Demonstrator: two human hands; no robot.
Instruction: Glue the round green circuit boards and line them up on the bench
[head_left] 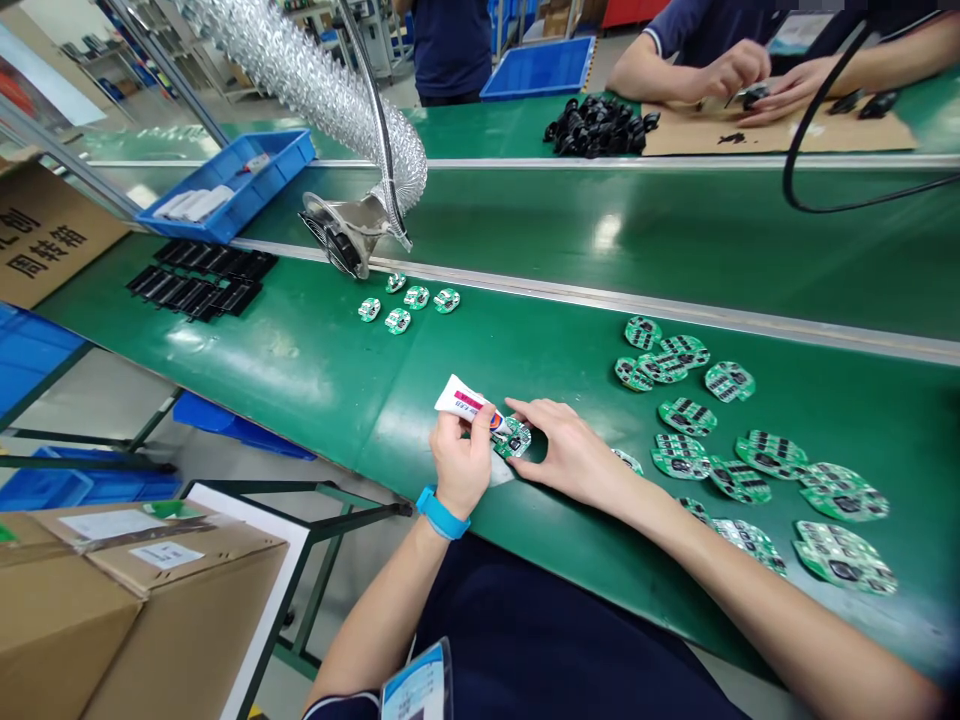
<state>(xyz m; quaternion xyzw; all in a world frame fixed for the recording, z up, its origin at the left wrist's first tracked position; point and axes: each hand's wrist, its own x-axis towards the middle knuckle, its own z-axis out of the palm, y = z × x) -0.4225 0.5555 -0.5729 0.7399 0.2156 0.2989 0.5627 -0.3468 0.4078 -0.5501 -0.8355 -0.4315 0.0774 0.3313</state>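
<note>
- Two bare hands met over the green bench, close to its near edge, with a small tube [466, 400] and a round circuit board [514, 438] between them.
- The left hand [461, 462] was closed on the tube, thumb and fingers pinching it toward its nozzle end.
- The right hand [574, 455] was partly open and curved, thumb and forefinger apart on either side of the board; no firm grip showed, and whether the thumb touched the edge was hard to tell.
- The tube was probably light and soft-walled, easy to squeeze too hard; its lower body, just behind the nozzle, looked the steadiest place to hold.
- The board was likely light and stiff but fragile, with small parts on its face, so its bare rim seemed the safer hold.
- The tube's long axis ran slantwise: its flat, wide end pointed away and to the left, its nozzle end down and right, at the board.
- The board lay roughly face up; being nearly round and partly covered, it showed no clear long axis.
- More boards [681, 456] lay to the right, five smaller ones [416, 297] farther off.
</note>
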